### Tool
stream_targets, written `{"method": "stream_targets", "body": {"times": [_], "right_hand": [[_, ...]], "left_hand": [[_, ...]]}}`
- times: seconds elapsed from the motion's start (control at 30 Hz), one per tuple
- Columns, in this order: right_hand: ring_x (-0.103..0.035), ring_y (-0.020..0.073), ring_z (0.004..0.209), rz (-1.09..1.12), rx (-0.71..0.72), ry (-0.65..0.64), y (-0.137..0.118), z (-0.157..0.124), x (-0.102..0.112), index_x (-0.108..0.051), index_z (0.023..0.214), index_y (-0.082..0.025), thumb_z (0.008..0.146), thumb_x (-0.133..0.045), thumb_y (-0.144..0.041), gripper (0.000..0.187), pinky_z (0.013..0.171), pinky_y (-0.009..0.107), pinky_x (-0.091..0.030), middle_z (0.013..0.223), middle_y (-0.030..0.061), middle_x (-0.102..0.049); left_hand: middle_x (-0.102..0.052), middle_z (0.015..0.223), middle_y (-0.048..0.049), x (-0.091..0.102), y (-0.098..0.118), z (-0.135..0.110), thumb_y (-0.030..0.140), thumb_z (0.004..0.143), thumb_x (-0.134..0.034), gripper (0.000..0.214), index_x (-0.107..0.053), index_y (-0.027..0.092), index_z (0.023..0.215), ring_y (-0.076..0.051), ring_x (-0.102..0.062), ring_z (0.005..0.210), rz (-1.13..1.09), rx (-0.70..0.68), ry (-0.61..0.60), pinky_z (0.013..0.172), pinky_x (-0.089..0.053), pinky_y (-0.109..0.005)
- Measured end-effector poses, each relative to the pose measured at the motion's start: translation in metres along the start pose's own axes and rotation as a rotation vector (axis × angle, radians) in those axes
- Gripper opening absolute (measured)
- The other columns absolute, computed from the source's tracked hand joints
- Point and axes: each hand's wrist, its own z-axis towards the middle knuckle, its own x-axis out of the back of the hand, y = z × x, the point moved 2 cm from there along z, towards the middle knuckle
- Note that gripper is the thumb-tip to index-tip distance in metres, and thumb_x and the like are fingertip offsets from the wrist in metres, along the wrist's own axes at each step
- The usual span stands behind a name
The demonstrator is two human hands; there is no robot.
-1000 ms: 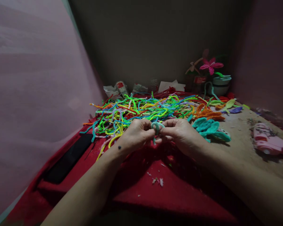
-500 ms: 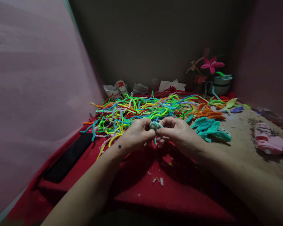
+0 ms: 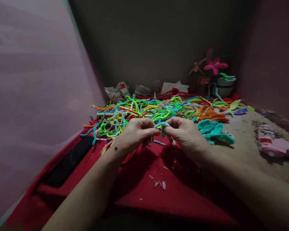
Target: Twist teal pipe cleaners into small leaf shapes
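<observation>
Between my two hands is a pale teal pipe cleaner (image 3: pixel 162 125), bent into a small folded shape. My left hand (image 3: pixel 141 131) pinches its left end between thumb and forefinger. My right hand (image 3: pixel 181 130) pinches the right side the same way. Part of the piece is hidden behind the fingers, and a thin teal end shows below them. Just beyond both hands spreads a tangled heap of multicoloured pipe cleaners (image 3: pixel 139 107). Right of my right hand lies a cluster of teal looped petals (image 3: pixel 213 130).
Orange looped pieces (image 3: pixel 210 114) lie behind the teal cluster. A pink glue gun (image 3: pixel 274 142) rests at the right, and a black phone (image 3: pixel 68 163) at the left on the red cloth (image 3: pixel 139 199). A pot (image 3: pixel 226 86) and a pink flower (image 3: pixel 216 65) stand at the back right.
My hands have moved slightly apart, the left one shifting left. The teal piece has changed from a rounded loop to a flatter fold stretched between the fingers.
</observation>
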Motion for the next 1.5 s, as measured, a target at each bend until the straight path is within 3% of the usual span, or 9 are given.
{"method": "stream_targets", "body": {"times": [0.27,0.6,0.73,0.87,1.0,1.1,1.3,1.5], "right_hand": [[-0.038,0.0067,0.038,0.002,-0.047,0.009,-0.001,-0.001,0.001,-0.049,0.062,-0.018,0.064,-0.055,-0.016,0.007,0.040,0.021,-0.028,0.043,-0.0073,-0.046],[-0.036,0.0066,0.037,0.005,-0.080,0.035,-0.002,-0.002,0.002,-0.047,0.053,-0.018,0.061,-0.053,-0.013,0.011,0.037,0.021,-0.027,0.040,-0.0064,-0.043],[-0.037,0.0067,0.036,0.062,-0.102,-0.005,0.002,-0.001,0.003,-0.047,0.049,-0.017,0.059,-0.052,-0.011,0.013,0.034,0.021,-0.026,0.041,-0.0053,-0.044],[-0.038,0.0069,0.033,0.191,-0.117,-0.083,0.009,0.001,0.002,-0.049,0.051,-0.017,0.060,-0.055,-0.013,0.012,0.033,0.021,-0.029,0.041,-0.0053,-0.046],[-0.041,0.0072,0.034,0.273,-0.165,-0.095,0.010,0.001,0.001,-0.051,0.057,-0.017,0.061,-0.058,-0.018,0.008,0.033,0.020,-0.032,0.043,-0.0047,-0.048],[-0.040,0.0060,0.034,0.257,-0.135,-0.056,0.006,0.000,0.001,-0.050,0.058,-0.016,0.061,-0.058,-0.017,0.008,0.033,0.019,-0.029,0.043,-0.0052,-0.047],[-0.043,0.0059,0.038,0.277,-0.098,-0.079,0.001,0.000,0.001,-0.053,0.063,-0.014,0.062,-0.062,-0.020,0.010,0.036,0.018,-0.030,0.048,-0.0037,-0.051],[-0.041,0.0053,0.035,0.309,-0.053,-0.032,0.006,0.003,0.005,-0.052,0.061,-0.014,0.067,-0.064,-0.026,0.017,0.035,0.019,-0.029,0.044,-0.0048,-0.049]], "left_hand": [[-0.057,0.059,0.0026,-0.012,0.002,-0.001,0.028,0.072,-0.062,0.019,-0.049,0.015,0.072,-0.009,-0.054,0.042,-0.232,-0.123,0.133,0.033,-0.041,-0.017],[-0.053,0.050,0.0045,-0.020,0.001,-0.005,0.026,0.074,-0.059,0.015,-0.050,0.015,0.069,-0.009,-0.053,0.041,-0.022,-0.150,0.155,0.037,-0.041,-0.018],[-0.051,0.050,0.0045,-0.021,-0.003,-0.002,0.025,0.073,-0.060,0.015,-0.054,0.015,0.064,-0.006,-0.049,0.043,0.109,-0.181,0.104,0.043,-0.038,-0.017],[-0.052,0.053,0.0045,-0.017,-0.004,0.002,0.023,0.064,-0.068,0.019,-0.053,0.013,0.060,-0.005,-0.048,0.047,0.100,-0.138,0.169,0.046,-0.037,-0.017],[-0.054,0.049,0.0048,-0.019,-0.006,0.001,0.027,0.064,-0.069,0.024,-0.048,0.015,0.067,-0.006,-0.047,0.039,-0.153,0.037,0.022,0.039,-0.035,-0.017],[-0.055,0.048,0.0048,-0.023,-0.006,-0.001,0.025,0.065,-0.069,0.026,-0.045,0.016,0.070,-0.008,-0.048,0.037,-0.279,0.059,-0.087,0.036,-0.037,-0.018],[-0.056,0.057,0.0043,-0.024,-0.006,0.001,0.011,0.065,-0.063,0.023,-0.043,0.016,0.075,-0.010,-0.056,0.046,-0.310,0.009,-0.049,0.040,-0.044,-0.019],[-0.055,0.059,0.0057,-0.027,-0.004,0.001,0.014,0.066,-0.063,0.026,-0.042,0.018,0.081,-0.010,-0.054,0.042,-0.245,-0.036,-0.090,0.038,-0.045,-0.021]]}}
